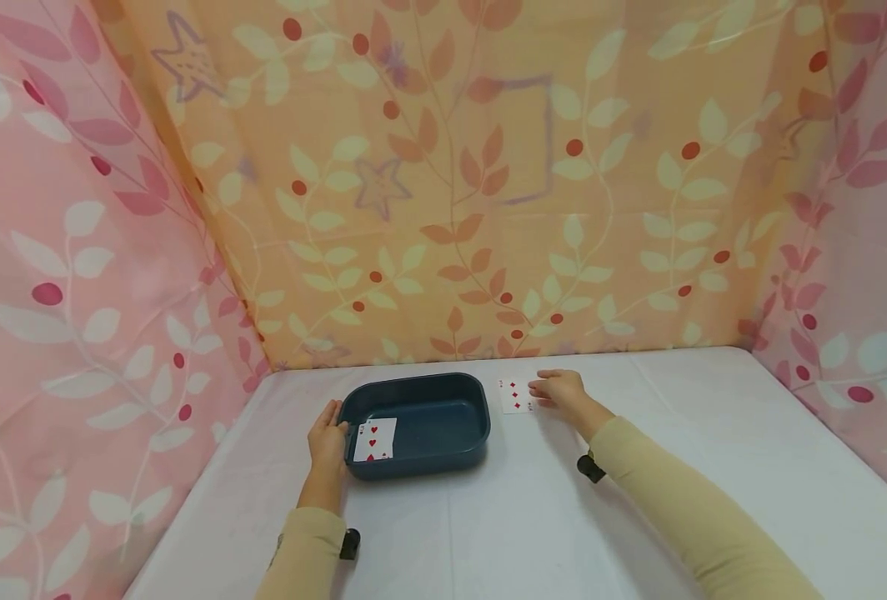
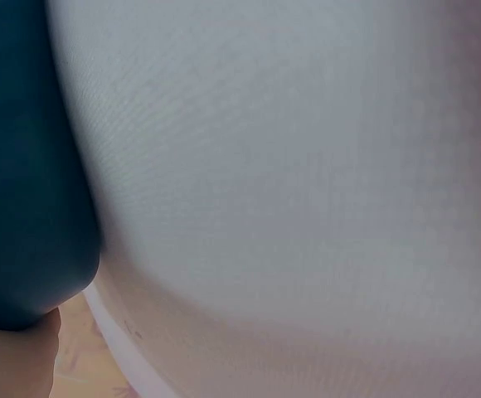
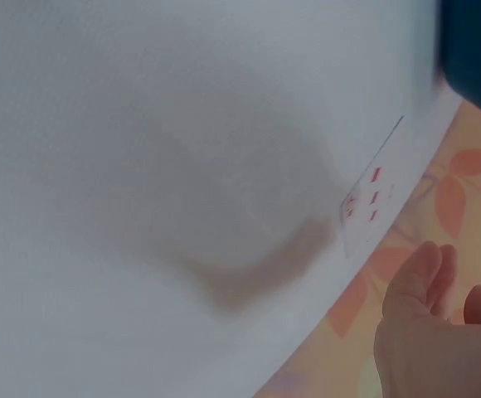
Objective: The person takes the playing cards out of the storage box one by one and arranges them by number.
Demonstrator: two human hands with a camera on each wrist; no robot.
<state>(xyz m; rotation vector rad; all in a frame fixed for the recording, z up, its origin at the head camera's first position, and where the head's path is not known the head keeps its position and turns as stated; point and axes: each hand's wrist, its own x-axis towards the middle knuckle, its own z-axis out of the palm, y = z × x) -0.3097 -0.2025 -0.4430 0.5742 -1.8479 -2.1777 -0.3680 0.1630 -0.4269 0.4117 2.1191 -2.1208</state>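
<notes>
Left hand (image 1: 327, 442) grips tray (image 1: 434, 425) at left edge. Right of tray: narrow gap, diamond card (image 1: 514, 402), right hand (image 1: 566, 394) by card's outer edge, fingers loose, holding nothing.

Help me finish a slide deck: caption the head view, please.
Left hand holds a dark blue tray containing a hearts card; right hand is beside a diamonds card.
</notes>
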